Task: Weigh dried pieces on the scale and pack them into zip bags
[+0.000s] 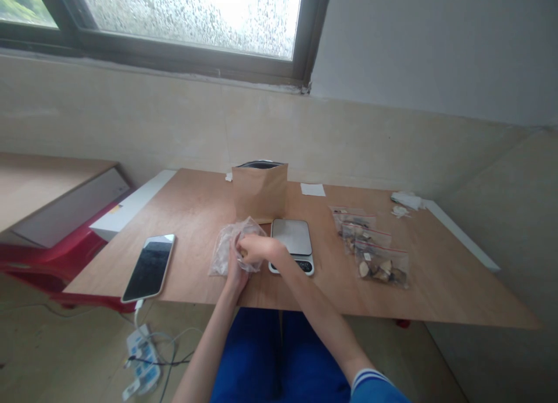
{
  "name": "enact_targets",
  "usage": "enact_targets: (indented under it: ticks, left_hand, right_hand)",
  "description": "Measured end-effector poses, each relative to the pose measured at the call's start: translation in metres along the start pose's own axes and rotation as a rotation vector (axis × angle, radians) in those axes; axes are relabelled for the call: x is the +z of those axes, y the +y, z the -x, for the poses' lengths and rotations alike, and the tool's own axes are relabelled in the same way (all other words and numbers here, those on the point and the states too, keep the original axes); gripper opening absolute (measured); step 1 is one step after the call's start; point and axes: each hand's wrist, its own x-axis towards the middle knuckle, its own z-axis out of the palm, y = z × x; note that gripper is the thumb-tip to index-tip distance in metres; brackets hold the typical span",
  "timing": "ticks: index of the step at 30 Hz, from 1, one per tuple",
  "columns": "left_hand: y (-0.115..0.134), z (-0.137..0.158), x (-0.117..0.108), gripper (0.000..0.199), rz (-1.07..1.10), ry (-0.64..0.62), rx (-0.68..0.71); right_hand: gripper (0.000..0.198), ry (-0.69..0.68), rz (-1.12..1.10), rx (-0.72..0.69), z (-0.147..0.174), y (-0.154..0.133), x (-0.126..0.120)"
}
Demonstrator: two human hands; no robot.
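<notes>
A clear plastic bag [254, 227] is held by my left hand [235, 264], whose fingers wrap round its side. My right hand [255, 247] reaches into the bag's mouth with curled fingers; a small brownish bit shows at the fingertips, too small to name. More clear plastic bags [221, 252] lie flat on the table just left of my hands. A white kitchen scale [291, 238] with a steel plate and a dark display stands close by on the right, partly under my right wrist. Behind the bag a brown kraft paper pouch [260, 193] stands upright with its top open.
On the right of the table [331, 286] several zip bags of dried slices [382, 266] lie in an overlapping row. A phone [149, 268] on a charging cable rests at the left edge. White paper [313, 189] and crumpled plastic [407, 200] lie at the back.
</notes>
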Motion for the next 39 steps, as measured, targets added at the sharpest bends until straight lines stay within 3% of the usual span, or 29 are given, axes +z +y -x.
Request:
enact_targets:
  ticks: [6, 15, 21, 25, 29, 34, 39]
  left_hand:
    - [-0.004, -0.004, -0.002, 0.043, 0.003, -0.034, -0.031]
    - [-0.002, -0.001, -0.004, 0.033, -0.022, -0.01, 0.022]
    - [0.006, 0.007, -0.002, 0.048, -0.112, -0.071, -0.02]
    - [0.008, 0.009, -0.001, 0.053, -0.123, -0.109, -0.015]
    - [0.008, 0.009, -0.001, 0.053, -0.109, -0.122, -0.006]
    - [0.008, 0.009, 0.0, 0.052, -0.105, -0.123, 0.001]
    - [0.008, 0.009, -0.001, 0.051, -0.099, -0.119, -0.03]
  right_hand:
    - [0.009, 0.041, 0.14, 0.008, -0.006, 0.004, 0.017]
    - [0.02, 0.233, -0.123, -0.144, 0.014, 0.006, -0.014]
    - [0.034, 0.541, -0.247, -0.272, 0.036, 0.005, -0.072]
    - [0.044, 0.861, -0.193, -0.223, 0.03, 0.015, -0.112]
    - [0.035, 1.088, -0.134, -0.142, 0.005, 0.042, -0.129]
    - [0.031, 1.093, -0.116, -0.08, -0.02, 0.071, -0.115]
    - [0.03, 1.063, -0.057, -0.023, -0.024, 0.077, -0.105]
